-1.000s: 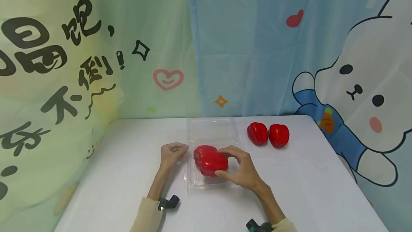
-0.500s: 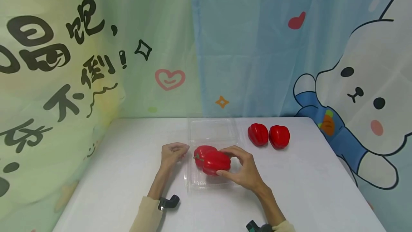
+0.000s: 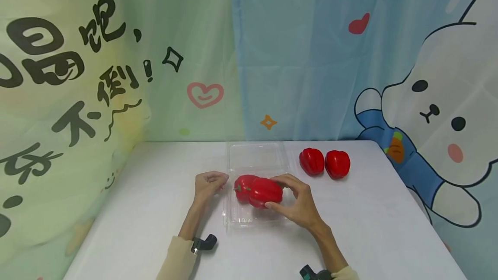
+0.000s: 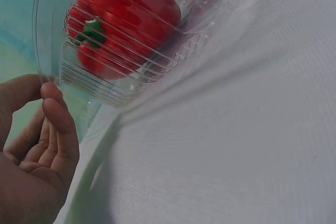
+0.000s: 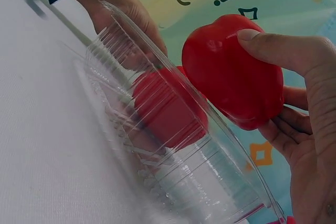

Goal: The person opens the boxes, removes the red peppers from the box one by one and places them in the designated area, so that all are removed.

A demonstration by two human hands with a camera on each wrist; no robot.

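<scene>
A red bell pepper (image 3: 266,193) is held by my right hand (image 3: 298,201), thumb on one side and fingers on the other. The right wrist view has this pepper above the rim of a clear plastic clamshell box (image 5: 210,179). Inside the box lies a second red bell pepper (image 4: 126,22) with a green stem, partly covered by the held one in the head view. My left hand (image 3: 208,187) pinches the box's left rim between thumb and fingertips, as the left wrist view shows. The box's lid (image 3: 256,155) is folded back, away from me.
Two more red bell peppers (image 3: 311,161) sit side by side on the white table (image 3: 155,193), to the right of the lid. A printed curtain (image 3: 272,55) hangs behind the table's far edge.
My right hand has shifted a little to the right and away from me, carrying the pepper with it. My left hand keeps its place at the box's rim.
</scene>
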